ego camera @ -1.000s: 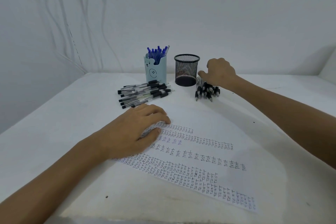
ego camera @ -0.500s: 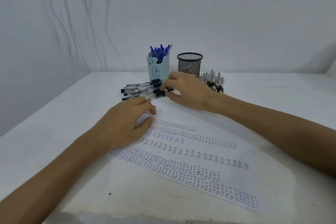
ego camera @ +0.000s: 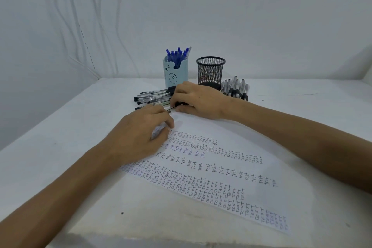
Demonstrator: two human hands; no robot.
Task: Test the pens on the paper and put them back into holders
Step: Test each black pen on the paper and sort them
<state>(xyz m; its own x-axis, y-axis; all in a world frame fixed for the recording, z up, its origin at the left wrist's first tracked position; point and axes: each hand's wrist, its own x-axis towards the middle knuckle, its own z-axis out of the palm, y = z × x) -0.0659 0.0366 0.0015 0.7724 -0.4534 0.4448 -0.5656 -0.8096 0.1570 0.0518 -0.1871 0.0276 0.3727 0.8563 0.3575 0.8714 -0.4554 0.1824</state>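
Blue pens [ego camera: 177, 55] are housed at twelve o'clock; the mesh holder [ego camera: 210, 71] looks empty. The right hand [ego camera: 198, 101] pinches a black pen [ego camera: 172, 107], and the left hand [ego camera: 141, 137] lies relaxed on the paper [ego camera: 261, 143].

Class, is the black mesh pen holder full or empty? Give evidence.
Empty, it seems: no pens rise above the rim of the black mesh holder, and light shows through it.

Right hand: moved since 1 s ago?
Yes. The right hand went leftward, from right of the mesh holder to left of it, and now pinches a pen at the loose pile before the blue holder.
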